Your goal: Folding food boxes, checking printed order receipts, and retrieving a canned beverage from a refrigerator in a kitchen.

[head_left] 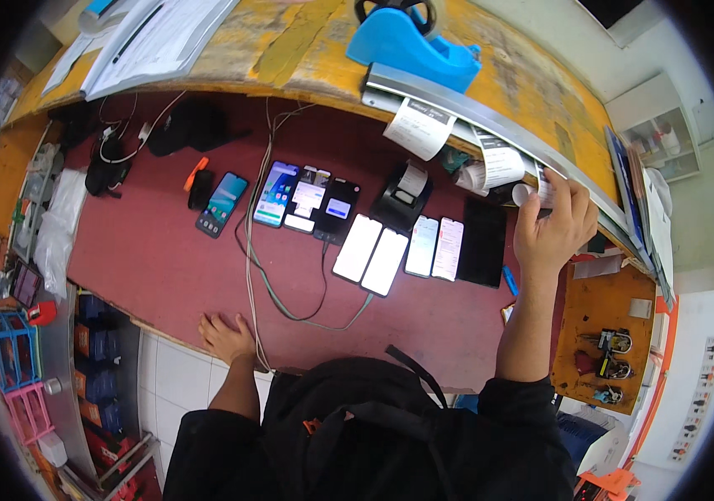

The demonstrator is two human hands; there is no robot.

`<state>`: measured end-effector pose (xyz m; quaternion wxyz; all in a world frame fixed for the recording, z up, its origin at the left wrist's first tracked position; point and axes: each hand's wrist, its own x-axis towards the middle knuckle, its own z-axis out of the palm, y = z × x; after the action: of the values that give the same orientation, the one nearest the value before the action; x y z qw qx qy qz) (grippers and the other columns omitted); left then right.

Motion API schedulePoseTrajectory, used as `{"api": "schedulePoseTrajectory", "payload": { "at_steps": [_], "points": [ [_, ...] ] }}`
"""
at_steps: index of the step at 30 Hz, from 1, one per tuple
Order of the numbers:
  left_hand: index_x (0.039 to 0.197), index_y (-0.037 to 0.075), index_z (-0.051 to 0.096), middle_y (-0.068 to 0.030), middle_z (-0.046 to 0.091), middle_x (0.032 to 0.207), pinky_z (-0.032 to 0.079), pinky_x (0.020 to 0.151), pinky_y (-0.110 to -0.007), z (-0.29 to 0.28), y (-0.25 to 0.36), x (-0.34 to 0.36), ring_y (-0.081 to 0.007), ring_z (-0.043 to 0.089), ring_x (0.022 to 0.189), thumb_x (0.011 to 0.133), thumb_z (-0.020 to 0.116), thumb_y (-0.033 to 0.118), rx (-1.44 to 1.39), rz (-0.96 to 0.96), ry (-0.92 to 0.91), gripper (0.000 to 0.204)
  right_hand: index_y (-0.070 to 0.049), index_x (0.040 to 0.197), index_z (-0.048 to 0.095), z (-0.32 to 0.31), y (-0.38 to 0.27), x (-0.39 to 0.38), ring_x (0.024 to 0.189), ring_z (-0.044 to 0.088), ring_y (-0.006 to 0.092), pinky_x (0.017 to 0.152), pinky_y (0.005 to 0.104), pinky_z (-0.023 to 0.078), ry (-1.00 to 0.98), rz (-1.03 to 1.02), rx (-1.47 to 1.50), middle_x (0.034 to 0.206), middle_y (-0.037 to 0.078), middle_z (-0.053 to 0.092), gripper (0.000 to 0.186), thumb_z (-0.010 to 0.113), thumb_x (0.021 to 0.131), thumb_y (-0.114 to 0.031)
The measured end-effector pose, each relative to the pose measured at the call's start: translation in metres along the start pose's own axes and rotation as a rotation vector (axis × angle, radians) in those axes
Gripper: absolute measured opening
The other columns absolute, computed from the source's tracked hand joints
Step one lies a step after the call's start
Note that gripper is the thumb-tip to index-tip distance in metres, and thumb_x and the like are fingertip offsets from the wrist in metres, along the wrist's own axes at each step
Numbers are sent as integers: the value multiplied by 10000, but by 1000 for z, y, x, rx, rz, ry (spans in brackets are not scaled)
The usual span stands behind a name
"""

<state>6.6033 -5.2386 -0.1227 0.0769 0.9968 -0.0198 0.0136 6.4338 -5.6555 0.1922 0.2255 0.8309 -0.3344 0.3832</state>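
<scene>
My right hand [556,221] is raised to the metal rail [495,125] along the shelf's front edge. Its thumb and fingers close on a curled white paper slip [523,194] hanging there. Two more printed slips, one long receipt [419,129] and another receipt [500,162], dangle from the same rail to the left. My left hand [227,338] lies flat on the near edge of the dark red desk [156,275], fingers spread, holding nothing. Between the hands stand a small black receipt printer [401,204] and several lit phones, among them a white-screened phone [384,262].
A dark tablet [484,242] lies below the rail. Cables [250,250] cross the desk past a phone [222,205]. On the yellow shelf sit a blue tape dispenser [411,48] and papers [152,46]. An orange wooden panel [603,305] stands at the right.
</scene>
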Motion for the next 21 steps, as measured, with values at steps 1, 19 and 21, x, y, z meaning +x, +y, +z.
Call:
{"api": "schedulePoseTrajectory", "payload": {
  "at_steps": [1, 19, 21],
  "points": [
    [1251, 13, 467, -190, 328, 1445, 196, 1105, -489, 1, 0, 0, -361, 253, 1358, 835, 578, 429, -12, 9, 8, 598, -132, 1095, 660, -4, 0, 1, 1002, 507, 279, 912, 400, 317, -5, 22, -39, 1052, 83, 588, 411, 603, 716, -280],
    [1274, 7, 438, -213, 311, 1444, 169, 1108, -524, 0, -8, -7, -389, 235, 1358, 844, 574, 394, -53, -18, 0, 594, -40, 979, 592, 5, -37, -29, 969, 485, 299, 887, 405, 315, 137, -88, 334, 1086, 129, 591, 385, 560, 607, -134],
    [1269, 6, 444, -214, 315, 1442, 173, 1106, -525, -3, -9, -9, -388, 238, 1356, 843, 573, 396, -42, -4, 0, 592, -61, 913, 580, 35, -37, -63, 952, 492, 297, 835, 396, 348, 341, -53, 658, 1033, 118, 596, 328, 561, 586, -69]
  ]
}}
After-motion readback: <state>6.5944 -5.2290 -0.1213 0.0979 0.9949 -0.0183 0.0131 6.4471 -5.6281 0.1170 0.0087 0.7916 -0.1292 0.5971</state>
